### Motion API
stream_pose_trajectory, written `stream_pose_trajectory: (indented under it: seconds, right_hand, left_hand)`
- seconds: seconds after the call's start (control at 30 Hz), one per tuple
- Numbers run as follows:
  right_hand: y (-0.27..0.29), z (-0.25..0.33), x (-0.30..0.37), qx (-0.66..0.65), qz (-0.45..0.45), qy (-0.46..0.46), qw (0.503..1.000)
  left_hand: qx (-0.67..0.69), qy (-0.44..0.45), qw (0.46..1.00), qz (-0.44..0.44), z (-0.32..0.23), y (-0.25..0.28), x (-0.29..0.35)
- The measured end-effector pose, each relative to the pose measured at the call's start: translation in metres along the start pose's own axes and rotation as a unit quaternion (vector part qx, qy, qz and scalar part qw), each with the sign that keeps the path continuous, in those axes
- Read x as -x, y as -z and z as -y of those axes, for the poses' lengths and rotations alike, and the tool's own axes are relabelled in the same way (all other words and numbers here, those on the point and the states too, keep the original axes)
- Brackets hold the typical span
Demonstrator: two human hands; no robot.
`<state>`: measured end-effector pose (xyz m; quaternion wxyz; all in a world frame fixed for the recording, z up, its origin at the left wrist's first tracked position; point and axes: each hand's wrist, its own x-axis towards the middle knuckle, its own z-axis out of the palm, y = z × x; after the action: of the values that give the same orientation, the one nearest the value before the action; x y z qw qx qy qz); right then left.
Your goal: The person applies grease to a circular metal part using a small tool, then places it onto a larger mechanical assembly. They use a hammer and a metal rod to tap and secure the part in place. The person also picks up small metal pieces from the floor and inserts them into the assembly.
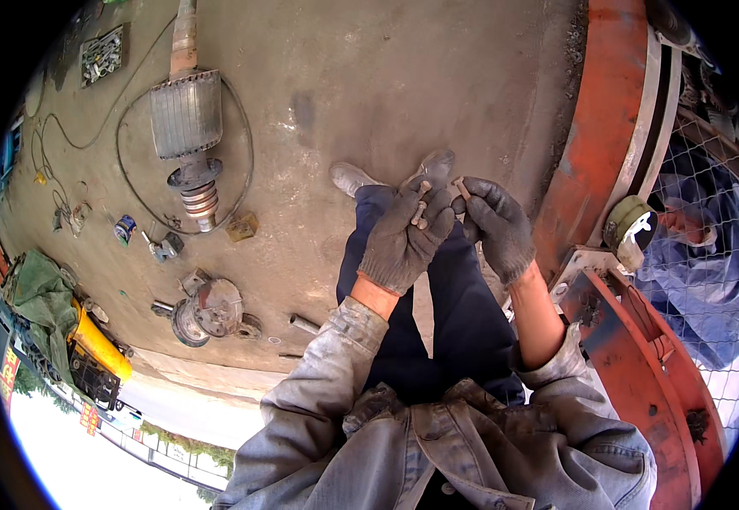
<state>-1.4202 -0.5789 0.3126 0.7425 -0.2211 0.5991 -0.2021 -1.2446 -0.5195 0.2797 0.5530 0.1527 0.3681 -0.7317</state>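
My left hand [402, 248], in a dark knit work glove, is turned palm up in front of my legs. A few small rusty bolts [421, 209] lie across its palm and fingers, held by the curled hand. Close beside it, my right hand [502, 229], gloved the same way, pinches a single rusty bolt [461, 187] between thumb and fingertips. The two hands nearly meet above my shoes. Finer detail, such as the threads, is too small to make out.
On the floor at left lies a motor rotor [186, 115] with a cable looped around it. Nearer stand a round metal housing [216, 308] and a short pipe [304, 324]. A red steel beam [605, 110] and wire mesh [710, 195] bound the right side. A parts tray [85, 80] lies far left.
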Motion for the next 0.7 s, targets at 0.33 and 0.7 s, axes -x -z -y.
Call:
stream_pose_trajectory:
  seconds: [0.33,0.7]
  right_hand:
    - [0.063,-0.105,-0.082,-0.245,-0.095,-0.126,0.956]
    - [0.328,-0.203,-0.239,-0.285,-0.28,-0.048,0.916]
  left_hand:
    - [-0.065,-0.129,0.978,-0.151,-0.011,0.105,0.006]
    - [-0.194,-0.011,0.915,-0.353,0.055,0.235,-0.069]
